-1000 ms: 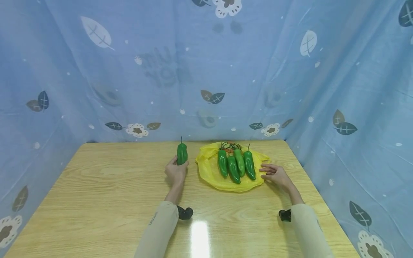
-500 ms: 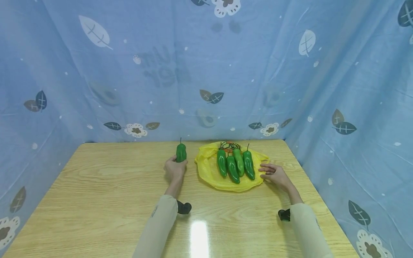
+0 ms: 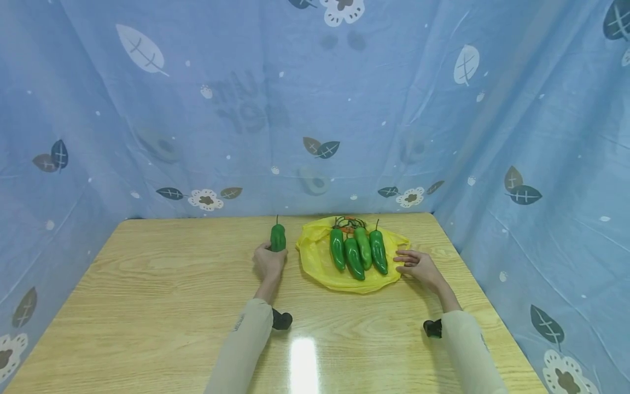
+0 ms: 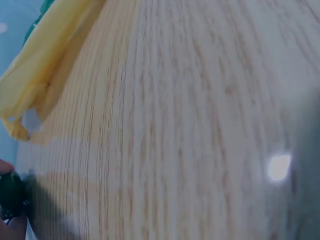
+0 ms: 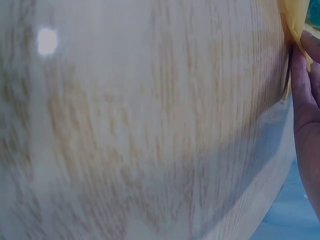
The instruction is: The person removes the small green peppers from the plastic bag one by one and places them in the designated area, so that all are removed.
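My left hand (image 3: 268, 261) holds a green pepper (image 3: 278, 237) by its lower end, stem pointing away, left of a yellow plastic bag (image 3: 315, 262). At the left edge of the left wrist view, the dark green pepper (image 4: 11, 195) sits between thumb and finger, close to the table. Several long green peppers lie side by side on the flattened bag, among them a right-hand one (image 3: 378, 253). My right hand (image 3: 422, 270) is at the bag's right edge. In the right wrist view, its thumb and fingers pinch the yellow bag's edge (image 5: 295, 17).
Behind the peppers on the bag lie small orange-red pieces with dark green stems (image 3: 350, 223). The wooden table (image 3: 172, 306) meets a blue patterned curtain (image 3: 246, 137) at its back and sides. A light glare lies near the table's front.
The pepper in my left hand has come down slightly, towards me. My right hand stays at the bag's edge. The head view has shifted a little.
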The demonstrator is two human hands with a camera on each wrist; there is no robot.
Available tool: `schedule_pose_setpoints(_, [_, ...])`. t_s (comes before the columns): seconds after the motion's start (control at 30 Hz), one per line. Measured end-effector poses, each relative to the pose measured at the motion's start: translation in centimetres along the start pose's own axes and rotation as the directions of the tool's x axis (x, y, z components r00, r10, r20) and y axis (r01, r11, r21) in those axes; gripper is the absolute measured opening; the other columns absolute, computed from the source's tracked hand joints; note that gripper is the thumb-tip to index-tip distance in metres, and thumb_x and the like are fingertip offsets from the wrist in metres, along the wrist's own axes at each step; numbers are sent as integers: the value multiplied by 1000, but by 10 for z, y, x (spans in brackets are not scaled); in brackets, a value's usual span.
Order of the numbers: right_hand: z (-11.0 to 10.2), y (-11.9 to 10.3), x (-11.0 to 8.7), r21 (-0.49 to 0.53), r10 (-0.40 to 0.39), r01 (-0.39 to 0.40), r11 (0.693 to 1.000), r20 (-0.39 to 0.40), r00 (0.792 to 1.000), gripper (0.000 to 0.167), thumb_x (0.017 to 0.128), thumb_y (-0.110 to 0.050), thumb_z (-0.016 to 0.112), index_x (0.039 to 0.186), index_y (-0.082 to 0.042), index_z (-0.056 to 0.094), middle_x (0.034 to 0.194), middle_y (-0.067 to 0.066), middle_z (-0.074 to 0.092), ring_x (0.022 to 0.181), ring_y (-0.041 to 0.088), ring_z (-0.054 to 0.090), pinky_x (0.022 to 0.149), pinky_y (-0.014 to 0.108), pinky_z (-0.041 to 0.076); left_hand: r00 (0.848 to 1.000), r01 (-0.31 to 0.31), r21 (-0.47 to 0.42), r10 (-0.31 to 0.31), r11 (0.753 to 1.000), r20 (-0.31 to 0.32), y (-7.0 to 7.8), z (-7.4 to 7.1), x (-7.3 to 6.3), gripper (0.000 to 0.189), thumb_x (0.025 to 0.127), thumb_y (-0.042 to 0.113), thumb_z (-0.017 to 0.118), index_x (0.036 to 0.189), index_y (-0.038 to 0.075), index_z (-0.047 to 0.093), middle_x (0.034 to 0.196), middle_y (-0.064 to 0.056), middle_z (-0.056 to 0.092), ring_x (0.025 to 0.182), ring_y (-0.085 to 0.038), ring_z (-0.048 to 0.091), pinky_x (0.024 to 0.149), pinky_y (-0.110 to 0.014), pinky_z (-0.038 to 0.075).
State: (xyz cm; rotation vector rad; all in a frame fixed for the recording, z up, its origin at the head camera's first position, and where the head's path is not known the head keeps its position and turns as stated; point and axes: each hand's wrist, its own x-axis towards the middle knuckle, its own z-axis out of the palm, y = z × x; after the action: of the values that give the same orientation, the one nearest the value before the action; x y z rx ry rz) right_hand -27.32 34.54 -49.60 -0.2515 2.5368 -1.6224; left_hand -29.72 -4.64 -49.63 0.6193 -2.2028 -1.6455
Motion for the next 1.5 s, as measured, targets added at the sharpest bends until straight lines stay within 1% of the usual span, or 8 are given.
schedule_pose_setpoints(0.37, [0, 0, 1, 2, 2, -2, 1000, -5, 1000, 56, 88, -4, 67, 136, 12, 42, 125, 30, 56, 117, 45, 51, 85, 18, 51, 1000, 7, 1, -7, 1000, -22, 2, 1, -2, 44, 75, -3, 70, 118, -9, 61, 108, -27, 65, 97, -40, 64, 83, -48, 55])
schedule_pose_setpoints(0.57, [-1, 0, 2, -2, 8, -9, 1000, -3, 1000, 56, 88, -5, 67, 136, 11, 43, 125, 30, 57, 118, 45, 51, 85, 17, 50, 999, -24, 26, 25, 999, -42, 3, 1, -3, 29, 75, -5, 67, 104, -8, 67, 97, -25, 67, 89, -38, 65, 79, -49, 55])
schedule_pose_setpoints(0.67, [-1, 0, 2, -3, 10, -10, 1000, -8, 1000, 56, 89, -4, 67, 136, 12, 43, 125, 30, 56, 117, 45, 51, 85, 17, 50, 999, -19, 28, 20, 999, -39, 4, 1, -4, 34, 76, -4, 67, 109, -8, 65, 97, -26, 67, 89, -38, 64, 79, -49, 55])
schedule_pose_setpoints(0.83, [-1, -1, 2, -6, 8, -8, 1000, -14, 1000, 55, 88, -2, 66, 136, 12, 43, 124, 31, 57, 117, 45, 51, 85, 17, 50, 999, 13, 30, -12, 999, -34, 6, 1, -5, 52, 77, -2, 68, 128, -8, 56, 107, -27, 65, 96, -38, 63, 84, -48, 54])
schedule_pose_setpoints(0.97, [-1, 0, 3, -4, 9, -9, 1000, -13, 1000, 55, 88, -2, 66, 136, 12, 43, 124, 31, 57, 116, 45, 51, 85, 19, 51, 999, 5, 31, -4, 1000, -35, 7, 1, -6, 50, 77, -2, 69, 125, -7, 58, 108, -26, 65, 98, -38, 63, 85, -49, 53])
schedule_pose_setpoints(1.13, [0, 1, 2, 3, 13, -13, 1000, -9, 1000, 54, 88, -2, 66, 136, 12, 43, 124, 31, 56, 117, 45, 51, 87, 20, 51, 1000, -16, 10, 16, 1000, -10, 6, 1, -8, 55, 77, -3, 72, 129, -7, 55, 115, -28, 63, 104, -40, 61, 89, -49, 52])
schedule_pose_setpoints(1.33, [1, 2, 1, 15, 11, -11, 1000, 2, 1000, 55, 89, -3, 66, 136, 12, 42, 125, 30, 56, 118, 45, 50, 88, 21, 51, 1000, 7, 13, -7, 1000, 4, 6, 0, -9, 63, 76, -1, 77, 133, -7, 51, 124, -27, 58, 110, -41, 58, 93, -48, 50])
schedule_pose_setpoints(1.5, [1, 1, 0, 17, 15, -15, 1000, -4, 1000, 54, 89, -2, 66, 136, 11, 43, 125, 31, 56, 118, 45, 50, 88, 20, 51, 999, 21, -9, -21, 1000, 25, 7, -3, -7, 70, 74, 0, 79, 136, -8, 46, 135, -27, 49, 123, -40, 50, 102, -46, 44])
